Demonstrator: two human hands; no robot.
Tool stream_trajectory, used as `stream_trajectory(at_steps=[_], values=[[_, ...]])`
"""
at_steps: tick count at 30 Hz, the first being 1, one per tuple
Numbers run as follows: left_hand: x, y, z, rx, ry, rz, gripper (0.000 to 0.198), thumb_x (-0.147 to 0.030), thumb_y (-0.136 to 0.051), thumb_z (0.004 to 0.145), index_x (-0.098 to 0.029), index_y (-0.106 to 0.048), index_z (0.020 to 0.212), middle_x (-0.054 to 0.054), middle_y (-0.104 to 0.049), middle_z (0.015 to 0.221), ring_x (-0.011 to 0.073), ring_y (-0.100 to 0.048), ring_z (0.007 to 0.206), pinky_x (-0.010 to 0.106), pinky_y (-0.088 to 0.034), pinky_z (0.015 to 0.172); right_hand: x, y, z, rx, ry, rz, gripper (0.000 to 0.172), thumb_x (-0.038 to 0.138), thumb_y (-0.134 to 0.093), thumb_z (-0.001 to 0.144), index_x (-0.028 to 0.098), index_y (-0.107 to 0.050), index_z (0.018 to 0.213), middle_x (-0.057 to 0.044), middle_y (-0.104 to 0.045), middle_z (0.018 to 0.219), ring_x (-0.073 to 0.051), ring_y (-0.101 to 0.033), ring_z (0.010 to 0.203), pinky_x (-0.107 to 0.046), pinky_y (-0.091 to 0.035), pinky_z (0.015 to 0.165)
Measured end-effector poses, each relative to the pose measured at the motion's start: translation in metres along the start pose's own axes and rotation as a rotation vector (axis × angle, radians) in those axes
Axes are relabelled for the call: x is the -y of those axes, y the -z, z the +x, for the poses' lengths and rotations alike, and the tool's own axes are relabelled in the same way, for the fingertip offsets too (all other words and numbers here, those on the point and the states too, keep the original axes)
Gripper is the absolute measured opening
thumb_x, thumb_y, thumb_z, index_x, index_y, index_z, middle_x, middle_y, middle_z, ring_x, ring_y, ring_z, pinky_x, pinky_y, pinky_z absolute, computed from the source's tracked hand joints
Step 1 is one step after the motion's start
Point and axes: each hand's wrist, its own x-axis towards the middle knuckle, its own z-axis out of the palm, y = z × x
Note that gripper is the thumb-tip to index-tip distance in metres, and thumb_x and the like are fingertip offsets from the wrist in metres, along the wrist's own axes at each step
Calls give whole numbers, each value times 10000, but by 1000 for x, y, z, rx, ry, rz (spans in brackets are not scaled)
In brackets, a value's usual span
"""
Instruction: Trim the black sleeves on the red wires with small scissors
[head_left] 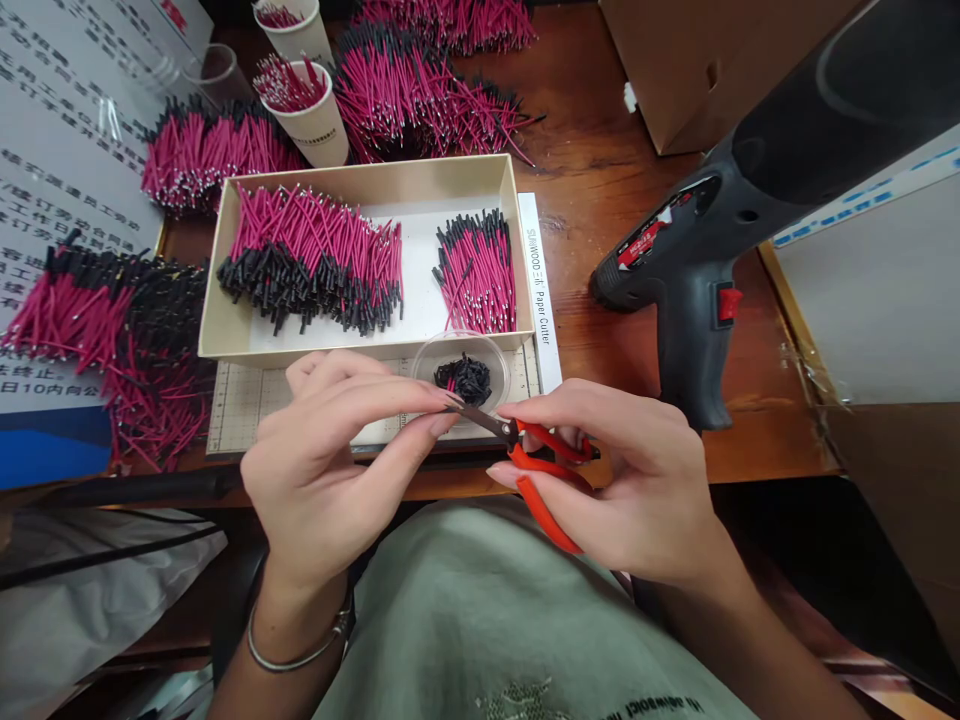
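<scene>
My right hand [637,480] is closed around a small pair of red-handled scissors [544,470], whose blades point left. Just at the blade tips, the thumb and forefinger of my left hand [337,450] are pinched together. What they hold is too small and too covered to make out. Below the fingertips' far side stands a round clear dish [499,350] with a heap of small black pieces [474,380] in it. Beyond it, a cream box [360,350] contains short magenta wires with black ends, in a large pile [322,250] and a smaller bunch [478,270].
Box and dish rest on a paper cutter [544,290]. More wire piles [397,90] lie at the back and left [67,310], near paper cups [315,120] of wires. A black heat gun [697,270] stands at right, before a cardboard box [660,60].
</scene>
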Motion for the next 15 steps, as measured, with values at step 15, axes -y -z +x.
stream_trajectory(at_steps=[15], values=[[0, 1, 0, -5, -23, 47, 150, -216, -834, 1042, -366, -836, 1038, -49, -858, 902, 219, -732, 807, 483, -523, 802, 2, 0, -1, -25, -62, -27, 170, 112, -813, 931, 258, -802, 1017, 23, -792, 805, -130, -635, 592, -294, -502, 542]])
